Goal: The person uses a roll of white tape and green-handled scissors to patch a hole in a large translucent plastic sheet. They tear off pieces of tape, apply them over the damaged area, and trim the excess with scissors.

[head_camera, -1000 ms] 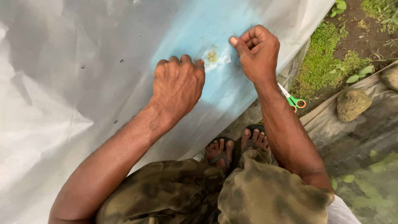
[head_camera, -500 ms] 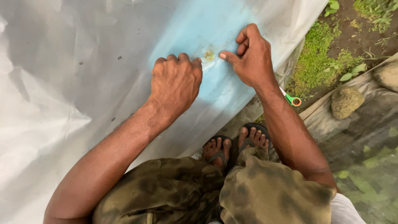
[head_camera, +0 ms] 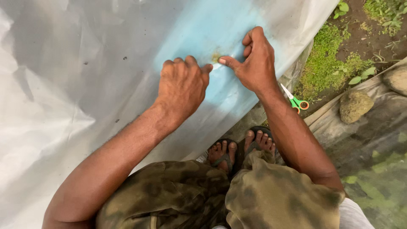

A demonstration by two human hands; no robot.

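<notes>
Squatting low, the person has both hands on a big clear plastic sheet [head_camera: 85,63] that spreads out in front of the knees. In the middle of the sheet is a light blue patch [head_camera: 199,34], and on it sits a small yellow-brown spot [head_camera: 216,57]. The left hand [head_camera: 182,85] rests on the sheet with its fingers curled in a loose fist, knuckles up, just to the left of the spot. It is pressing on the sheet; I cannot tell if it pinches any plastic. The right hand [head_camera: 256,61] is just to the right of the spot. Its pointer finger and thumb stick out toward the spot and touch the sheet right beside it, while the other fingers are bent in. The two hands almost meet at the spot.

Near the bottom are the person's knees in green and brown camouflage trousers [head_camera: 271,199], and bare toes in dark sandals [head_camera: 239,148] peek out. To the right, small scissors with green and orange handles [head_camera: 294,101] lie on the ground beside the sheet's edge. Farther right sits a round stone [head_camera: 356,106], with green moss [head_camera: 326,63] beyond it.
</notes>
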